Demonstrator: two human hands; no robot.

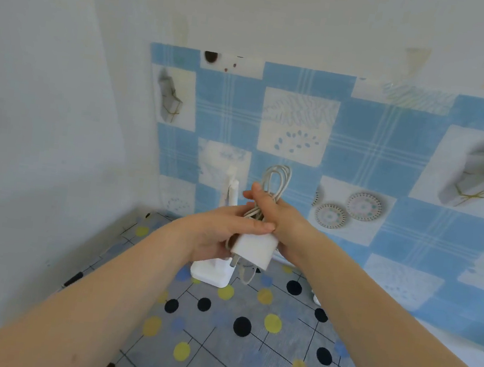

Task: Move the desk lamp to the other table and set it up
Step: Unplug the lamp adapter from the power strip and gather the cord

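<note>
Currently holding the coiled white power cable (273, 187) and its white plug adapter (254, 250) in both hands, directly above and in front of the white desk lamp (222, 235).

- Lamp position: standing upright on the dotted tablecloth (244, 351), base (211, 274) flat, close to the blue patterned wall covering (362, 137) behind it. Stem partly hidden behind the hands.
- Left hand (216, 235): fingers curled round the adapter and the lower end of the coil, thumb lying across the top.
- Right hand (279, 215): fingers wrapped round the cable loops, gripping the bundle just above the adapter; loop tops standing clear above the hand.
- Plug prongs pointing downward toward the lamp base.
- Short cable tail hanging below the adapter, just beside the base; lamp-end connection not visible.

Likely step: unwinding the cable before plugging in. No socket in view.

Hazards, judged from this position:
- Tipping the lamp, if the cable is attached to it and gets pulled taut during unwinding; slim stem and small base probably offering little resistance.
- Tangling or knotting, through releasing all loops at once.
- Dropping the adapter onto the base, through loosening the left-hand grip.

Containers: none in view.
</note>
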